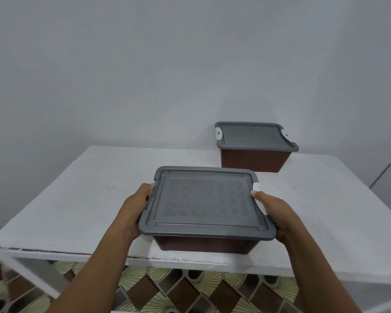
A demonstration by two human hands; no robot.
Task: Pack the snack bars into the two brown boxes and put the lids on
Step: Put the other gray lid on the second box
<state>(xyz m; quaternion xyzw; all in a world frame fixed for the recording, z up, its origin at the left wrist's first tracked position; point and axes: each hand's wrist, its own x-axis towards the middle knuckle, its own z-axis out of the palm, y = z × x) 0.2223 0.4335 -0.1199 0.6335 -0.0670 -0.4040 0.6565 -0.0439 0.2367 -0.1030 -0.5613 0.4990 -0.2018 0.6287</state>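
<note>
A brown box (203, 244) with a grey patterned lid (204, 203) on top sits near the front edge of the white table (81, 199). My left hand (137, 208) grips its left side and my right hand (278, 213) grips its right side, thumbs on the lid's rim. A second brown box (253, 160) with its grey lid (253, 136) and white latches on stands at the back right against the wall. No snack bars are visible; both boxes' insides are hidden.
A plain grey wall (167, 64) rises right behind the table. Below the table's chipped front edge (145, 257) lies a patterned tile floor (178, 288). A white table leg (36, 276) slants at the lower left.
</note>
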